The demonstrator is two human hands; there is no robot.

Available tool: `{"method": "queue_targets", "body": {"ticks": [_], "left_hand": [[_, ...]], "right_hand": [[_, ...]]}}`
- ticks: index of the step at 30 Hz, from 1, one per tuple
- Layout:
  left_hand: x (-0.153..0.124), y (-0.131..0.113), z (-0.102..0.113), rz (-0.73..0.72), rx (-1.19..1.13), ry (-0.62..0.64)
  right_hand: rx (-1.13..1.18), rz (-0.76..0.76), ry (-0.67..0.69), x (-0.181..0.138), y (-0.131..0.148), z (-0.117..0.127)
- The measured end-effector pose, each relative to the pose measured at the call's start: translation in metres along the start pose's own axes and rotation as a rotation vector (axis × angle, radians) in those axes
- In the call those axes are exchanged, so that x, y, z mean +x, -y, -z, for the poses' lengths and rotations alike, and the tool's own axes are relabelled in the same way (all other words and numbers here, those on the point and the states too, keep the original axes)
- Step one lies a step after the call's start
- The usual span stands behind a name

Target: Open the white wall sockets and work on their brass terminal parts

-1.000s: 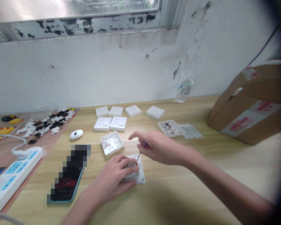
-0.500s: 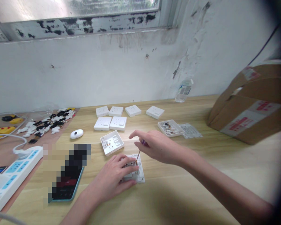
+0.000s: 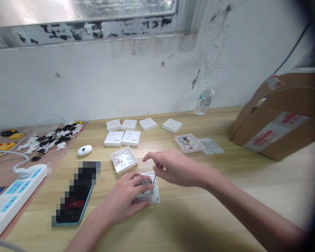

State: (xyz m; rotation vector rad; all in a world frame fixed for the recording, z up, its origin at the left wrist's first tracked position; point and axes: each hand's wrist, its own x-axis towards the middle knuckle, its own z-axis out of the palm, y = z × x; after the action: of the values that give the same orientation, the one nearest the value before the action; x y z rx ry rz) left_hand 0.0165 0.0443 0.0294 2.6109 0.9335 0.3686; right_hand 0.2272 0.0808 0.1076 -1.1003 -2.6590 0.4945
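Note:
My left hand (image 3: 130, 194) lies over a white wall-socket plate (image 3: 155, 196) on the table, gripping its left side with fingers across the open inner side. Metal contacts show between the fingers. In my closed right hand (image 3: 177, 168) is a screwdriver (image 3: 159, 165) with a purple handle, mostly hidden by the fingers. Its thin shaft points down, the tip at the plate's inner parts beside my left fingertips. Just beyond my left hand sits an open white socket cover (image 3: 124, 160), inside up, with small parts in it.
Finished-looking white sockets (image 3: 131, 138) stand near the wall. Behind my right hand are a tray-like cover (image 3: 189, 143) of small parts and a clear bag (image 3: 211, 145). A phone (image 3: 77, 199), power strip (image 3: 18, 190) and loose parts (image 3: 55, 138) lie left; a carton (image 3: 273, 122) stands right.
My right hand has dropped slightly, and the screwdriver shaft stands at a somewhat different angle over the plate. My left hand keeps its hold. The whole view has shifted slightly.

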Motion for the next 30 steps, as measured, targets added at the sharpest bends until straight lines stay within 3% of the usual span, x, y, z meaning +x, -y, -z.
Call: {"method": "queue_targets", "body": {"ticks": [6,11,21,26,30], "left_hand": [[0.001,-0.001,0.001,-0.003,-0.006,-0.002],[0.001,0.002,-0.001,-0.006,0.019,-0.01],[0.0,0.003,-0.003,0.001,0.023,-0.002],[0.0,0.002,-0.001,-0.012,-0.006,-0.004],[0.0,-0.001,0.002,0.072,-0.124,-0.043]], "right_hand": [[0.01,-0.044,-0.117,-0.002,0.0,0.004],[0.009,-0.052,-0.134,-0.001,-0.003,0.0],[-0.085,-0.049,-0.125,0.0,-0.004,-0.003],[-0.08,0.025,-0.017,0.003,0.004,0.003],[-0.106,-0.001,-0.018,0.008,0.005,0.006]]}}
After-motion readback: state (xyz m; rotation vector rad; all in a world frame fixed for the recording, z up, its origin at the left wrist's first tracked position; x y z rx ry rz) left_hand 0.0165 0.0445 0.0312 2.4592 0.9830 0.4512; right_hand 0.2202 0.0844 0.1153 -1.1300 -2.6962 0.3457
